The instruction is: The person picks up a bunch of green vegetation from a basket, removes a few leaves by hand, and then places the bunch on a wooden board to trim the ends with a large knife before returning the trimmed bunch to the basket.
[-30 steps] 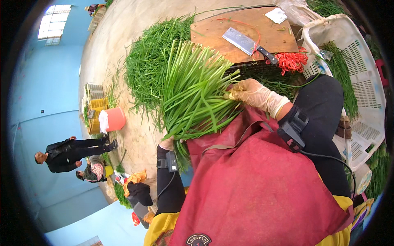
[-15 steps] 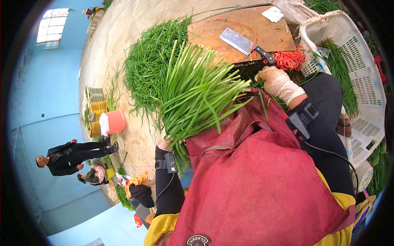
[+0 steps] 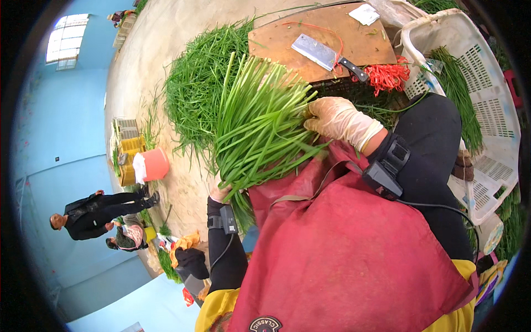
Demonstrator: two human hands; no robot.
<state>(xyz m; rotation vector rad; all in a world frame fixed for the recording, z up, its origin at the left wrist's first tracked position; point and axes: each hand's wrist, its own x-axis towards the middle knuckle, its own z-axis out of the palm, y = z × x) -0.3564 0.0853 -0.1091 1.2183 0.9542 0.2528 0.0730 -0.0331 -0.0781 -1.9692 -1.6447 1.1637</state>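
A thick bundle of garlic chives (image 3: 260, 124) lies across the red apron (image 3: 354, 238), its pale stalk ends fanned toward the far side and the right. My left hand (image 3: 219, 192) grips the bundle from below at its near left end; the leaves cover most of its fingers. In a pale glove, my right hand (image 3: 338, 119) has its fingers curled on the stalk ends at the bundle's right edge. Beyond it, a cleaver (image 3: 321, 53) with a black handle rests on a wooden board (image 3: 271, 41), beside a heap of red ties (image 3: 387, 76).
Loose chives (image 3: 193, 83) are piled on the floor at the far left. To the right stands a white plastic basket (image 3: 495, 113) with more chives (image 3: 462, 99) inside. A pink bucket (image 3: 156, 165) and two people, one standing (image 3: 91, 216) and one low down (image 3: 130, 235), are off to the left.
My right hand has moved left from the dark space below the board onto the bundle's stalk ends. My left hand stays at the bundle's near end.
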